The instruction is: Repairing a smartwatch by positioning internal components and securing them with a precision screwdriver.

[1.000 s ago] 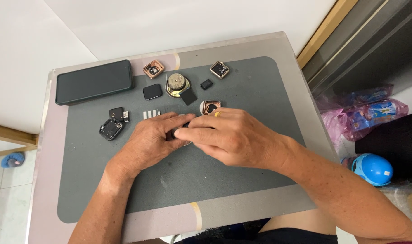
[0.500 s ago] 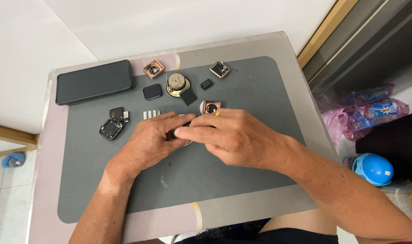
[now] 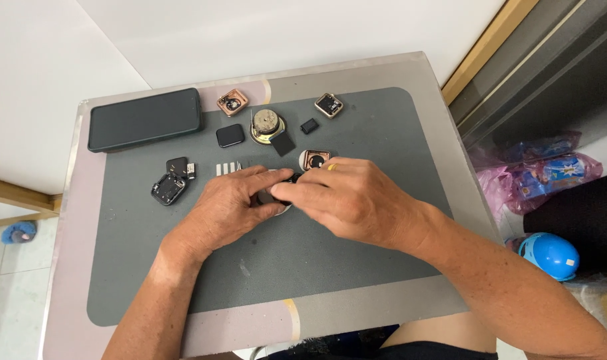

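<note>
My left hand (image 3: 227, 203) and my right hand (image 3: 347, 200) meet over the middle of the grey mat (image 3: 317, 260). Between their fingertips they pinch a small dark part (image 3: 281, 189) that is mostly hidden; a bit of white shows under it. Just behind my right hand lies a rose-gold watch case (image 3: 314, 160). A yellow ring sits on one finger of my right hand.
A black phone (image 3: 145, 120) lies at the far left. Around the mat's far half: two more rose-gold cases (image 3: 232, 103) (image 3: 329, 105), a round brass part (image 3: 267, 124), black square pieces (image 3: 230, 135), a dark case (image 3: 168, 189), small white strips (image 3: 227, 168). A blue helmet (image 3: 550, 255) sits on the floor at right.
</note>
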